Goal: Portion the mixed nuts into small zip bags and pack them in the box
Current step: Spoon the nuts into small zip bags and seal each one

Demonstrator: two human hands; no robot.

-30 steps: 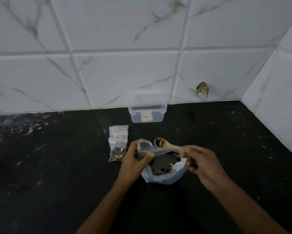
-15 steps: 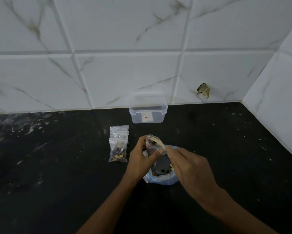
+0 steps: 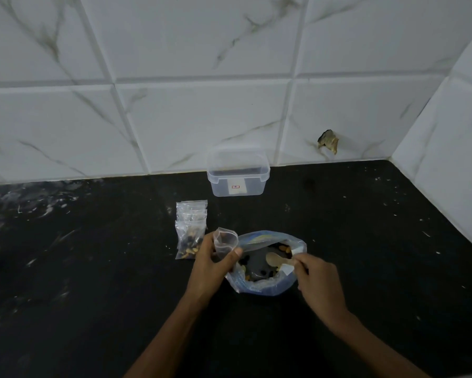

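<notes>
The left hand (image 3: 211, 264) pinches the small zip bag (image 3: 225, 242), a light, limp film best held open by its rim, beside the big nut bag (image 3: 264, 285) on the worktop (image 3: 365, 227), while the right hand's (image 3: 315, 276) grip holds the spoon (image 3: 275, 259) dipped inside.

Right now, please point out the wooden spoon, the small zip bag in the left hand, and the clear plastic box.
wooden spoon (image 3: 273, 259): head view, on its bowl.
small zip bag (image 3: 225, 240): head view, on its open mouth.
clear plastic box (image 3: 238, 184): head view, on its front wall.
</notes>
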